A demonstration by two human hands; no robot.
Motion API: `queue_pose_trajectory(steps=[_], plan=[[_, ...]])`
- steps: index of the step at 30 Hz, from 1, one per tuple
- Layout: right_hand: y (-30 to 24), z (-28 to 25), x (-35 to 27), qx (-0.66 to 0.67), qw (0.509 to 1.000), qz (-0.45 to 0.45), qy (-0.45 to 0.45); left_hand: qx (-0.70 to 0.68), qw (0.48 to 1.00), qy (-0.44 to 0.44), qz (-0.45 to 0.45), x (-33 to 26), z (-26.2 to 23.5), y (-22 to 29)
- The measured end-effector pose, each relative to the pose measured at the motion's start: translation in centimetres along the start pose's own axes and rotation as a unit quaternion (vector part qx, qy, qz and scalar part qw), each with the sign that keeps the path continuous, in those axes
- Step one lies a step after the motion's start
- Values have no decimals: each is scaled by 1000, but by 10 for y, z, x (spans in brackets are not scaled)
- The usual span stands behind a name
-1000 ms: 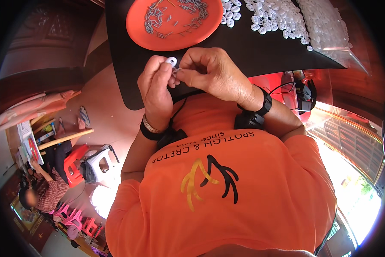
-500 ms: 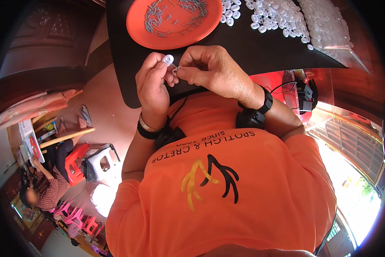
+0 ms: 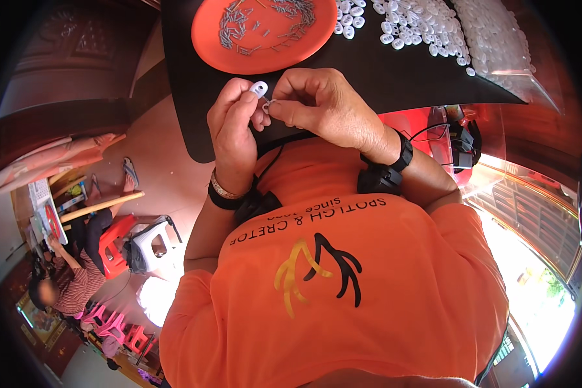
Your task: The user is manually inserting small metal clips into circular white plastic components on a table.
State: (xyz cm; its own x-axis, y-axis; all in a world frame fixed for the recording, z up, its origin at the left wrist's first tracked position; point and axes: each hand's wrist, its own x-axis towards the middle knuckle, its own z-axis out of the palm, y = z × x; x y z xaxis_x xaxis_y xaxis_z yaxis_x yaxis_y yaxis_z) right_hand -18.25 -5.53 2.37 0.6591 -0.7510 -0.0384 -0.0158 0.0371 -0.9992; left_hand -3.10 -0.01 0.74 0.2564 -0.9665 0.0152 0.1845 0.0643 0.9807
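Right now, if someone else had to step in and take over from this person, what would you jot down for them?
Left hand: pinches a small white plastic cap at the fingertips.
Right hand: fingertips pinch something tiny against the cap; too small to identify.
Both hands meet above the near edge of the black mat.
Orange plate of small metal pins sits ahead to the left; loose white caps lie to its right beside a clear bag of more.
Done: cannot tell.
Left: the loose caps, apparently.
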Motion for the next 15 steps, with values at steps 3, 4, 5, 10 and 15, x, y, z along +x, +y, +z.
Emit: queue_pose_trajectory(steps=[3,4,5,10,15], plan=[[0,1,0,-1,1000,5,3,25,1000,-19,-4,0,0,1],[0,1,0,-1,1000,5,3,25,1000,-19,-1,0,0,1],[0,1,0,-1,1000,5,3,25,1000,-19,2,-1,0,1],[5,0,1,1,1000,15,6,62,998,-28,14,-1,-2,2],[6,0,1,3,1000,-5,-5,96,994,-47,15,-3,-5,3]])
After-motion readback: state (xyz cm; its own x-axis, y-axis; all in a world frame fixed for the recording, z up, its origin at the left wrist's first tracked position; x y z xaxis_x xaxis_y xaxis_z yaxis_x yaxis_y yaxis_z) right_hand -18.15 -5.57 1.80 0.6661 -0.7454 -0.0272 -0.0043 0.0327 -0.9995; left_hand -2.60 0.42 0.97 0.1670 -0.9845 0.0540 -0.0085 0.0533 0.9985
